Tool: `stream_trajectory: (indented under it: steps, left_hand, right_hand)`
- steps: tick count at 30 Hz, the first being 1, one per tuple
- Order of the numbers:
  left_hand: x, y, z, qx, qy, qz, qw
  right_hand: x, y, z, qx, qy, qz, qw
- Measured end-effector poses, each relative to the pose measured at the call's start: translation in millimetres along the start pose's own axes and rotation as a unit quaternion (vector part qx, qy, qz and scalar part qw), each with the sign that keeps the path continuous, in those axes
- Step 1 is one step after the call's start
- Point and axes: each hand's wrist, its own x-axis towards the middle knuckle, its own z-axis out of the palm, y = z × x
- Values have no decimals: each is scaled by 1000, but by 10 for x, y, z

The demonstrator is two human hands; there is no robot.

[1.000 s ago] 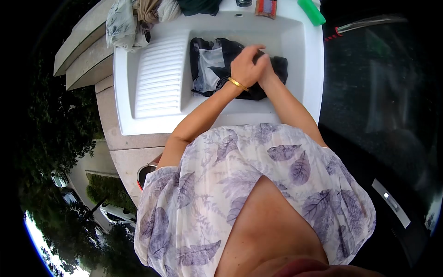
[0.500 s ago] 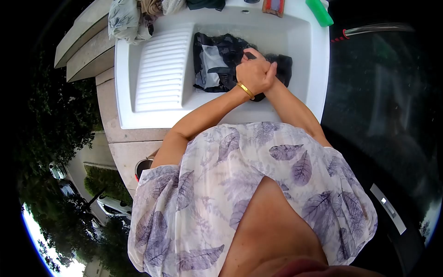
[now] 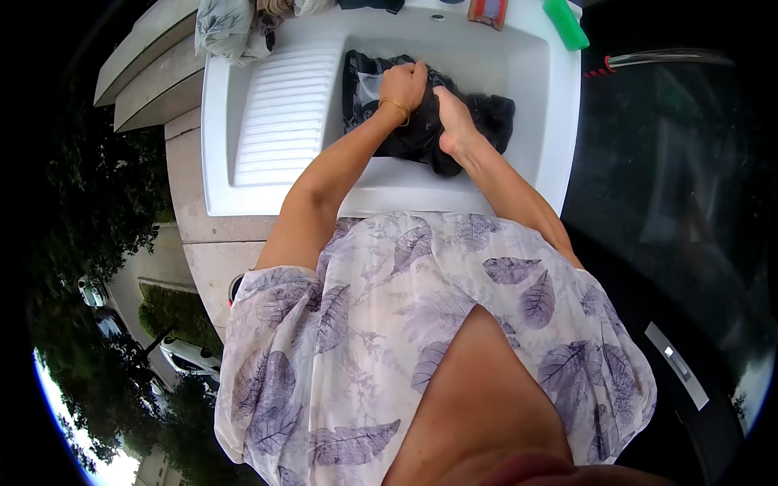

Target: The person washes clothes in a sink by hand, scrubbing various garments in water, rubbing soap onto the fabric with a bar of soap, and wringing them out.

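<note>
A black garment (image 3: 409, 144) lies bunched and wet in the basin of a white washing sink (image 3: 543, 134). My left hand (image 3: 403, 87), with a gold bracelet at the wrist, is closed in a fist on the cloth near the garment's left part. A little to the right, my right hand (image 3: 455, 120) grips the same garment, its thumb pointing up and away from me. Most of its fingers are hidden behind the hand and in the folds.
Left of the basin is a ribbed washboard (image 3: 279, 121). Clothes (image 3: 225, 32) are piled at the sink's far left corner. A green bottle (image 3: 566, 24) and a red-and-brown object (image 3: 488, 11) sit along the far rim. Dark glass (image 3: 673, 154) stands at the right.
My hands were together over the garment; now they are apart, the left one further left and away from me. The pale patch on the garment is mostly covered now.
</note>
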Motion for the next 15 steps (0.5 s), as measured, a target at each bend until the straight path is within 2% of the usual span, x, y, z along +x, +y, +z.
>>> stream_trajectory:
  steps: [2, 3, 4, 5, 6, 7, 8, 10, 15]
  left_hand:
    - [156, 144, -77, -20, 0, -35, 999]
    - [226, 189, -58, -31, -1, -52, 998]
    - [481, -109, 59, -93, -100, -78, 988]
    - [335, 96, -104, -240, -97, -193, 946]
    - [269, 318, -270, -380, -91, -295, 872]
    - [406, 22, -256, -481, -205, -259, 812]
    - [320, 135, -434, -542, -246, -272, 756]
    - [361, -31, -449, -518, -258, -264, 771]
    - [252, 56, -487, -523, -244, -274, 769]
  right_hand:
    - [-259, -301, 67, 130, -114, 40, 984]
    - [-311, -404, 38, 143, -95, 36, 984]
    - [-407, -516, 9, 138, -88, 46, 986]
    - [-433, -560, -92, 139, -71, 21, 988]
    - [-418, -654, -176, 139, -57, -11, 989]
    - [-397, -686, -273, 139, -45, -61, 987]
    - [-209, -674, -492, 151, -67, -58, 984]
    - [-211, -704, -637, 98, -53, -104, 988]
    - [-335, -785, -697, 24, -43, -181, 982]
